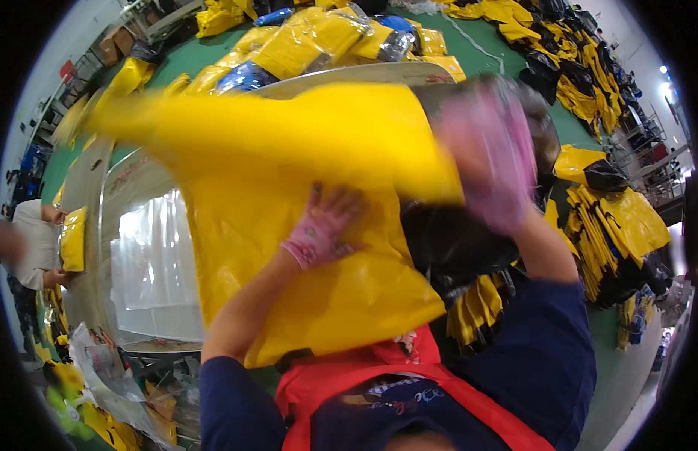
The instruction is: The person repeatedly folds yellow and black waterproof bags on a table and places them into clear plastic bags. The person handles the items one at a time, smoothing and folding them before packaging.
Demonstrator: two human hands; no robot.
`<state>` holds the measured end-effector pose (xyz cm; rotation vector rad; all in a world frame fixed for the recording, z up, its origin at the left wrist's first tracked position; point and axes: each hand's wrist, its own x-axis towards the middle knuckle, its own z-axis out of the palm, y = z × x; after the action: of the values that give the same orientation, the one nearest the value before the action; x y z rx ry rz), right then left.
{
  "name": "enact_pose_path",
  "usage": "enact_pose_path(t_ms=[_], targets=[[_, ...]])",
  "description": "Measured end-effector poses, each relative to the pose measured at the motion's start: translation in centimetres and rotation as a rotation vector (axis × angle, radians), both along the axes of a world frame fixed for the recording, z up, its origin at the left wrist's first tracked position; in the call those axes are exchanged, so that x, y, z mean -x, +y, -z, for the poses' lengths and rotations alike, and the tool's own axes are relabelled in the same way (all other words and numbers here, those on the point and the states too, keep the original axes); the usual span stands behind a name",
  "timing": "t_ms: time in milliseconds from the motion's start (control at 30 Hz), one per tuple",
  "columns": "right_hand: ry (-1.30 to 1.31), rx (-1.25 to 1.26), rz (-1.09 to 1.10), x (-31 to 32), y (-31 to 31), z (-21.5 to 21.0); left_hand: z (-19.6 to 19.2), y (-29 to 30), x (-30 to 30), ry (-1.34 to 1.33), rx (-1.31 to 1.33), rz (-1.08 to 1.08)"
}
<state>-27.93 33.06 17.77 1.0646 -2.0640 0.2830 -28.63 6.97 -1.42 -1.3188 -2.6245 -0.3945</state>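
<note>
A large yellow sheet-like garment [243,248] of shiny waterproof material lies over the table in front of me, its near edge hanging by my red apron. My left hand [326,225], in a pink patterned glove, rests flat on it with fingers spread. Across its far part runs a yellow flap or sleeve [289,131], smeared by motion. My right hand [490,158], also pink-gloved, is at the flap's right end, beside the garment's black part [461,244]. Blur hides the right fingers, so their grip is unclear.
Clear plastic bags [155,252] lie on the table to the left. Bagged yellow garments [311,45] are heaped beyond it. More yellow and black pieces [612,233] are stacked on the right. At far left, another person [34,239] holds a folded yellow piece [74,239].
</note>
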Motion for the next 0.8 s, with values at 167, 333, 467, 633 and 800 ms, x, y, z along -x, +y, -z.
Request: enact_pose_path(t_ms=[167, 333, 467, 633, 800], targets=[[-0.773, -0.371, -0.003, -12.0, 9.9, 12.7, 0.0, -4.1, 2.2, -0.009, 0.099, -0.095], [-0.895, -0.129, 0.083, -12.4, 10.9, 15.2, -4.6, -16.1, 0.6, -0.121, 0.345, -0.375], [-0.874, -0.624, 0.341, -12.4, 7.3, 11.4, -12.0, -20.2, -2.9, -0.185, 0.402, -0.594], [-1.095, -0.801, 0.264, -9.2, 2.9, 8.7, -12.3, -7.9, -9.2, -0.147, 0.381, -0.386], [-0.501, -0.248, 0.428, -6.1, 6.8, 7.9, -1.5, -10.5, -7.6, -0.193, 0.456, -0.214]])
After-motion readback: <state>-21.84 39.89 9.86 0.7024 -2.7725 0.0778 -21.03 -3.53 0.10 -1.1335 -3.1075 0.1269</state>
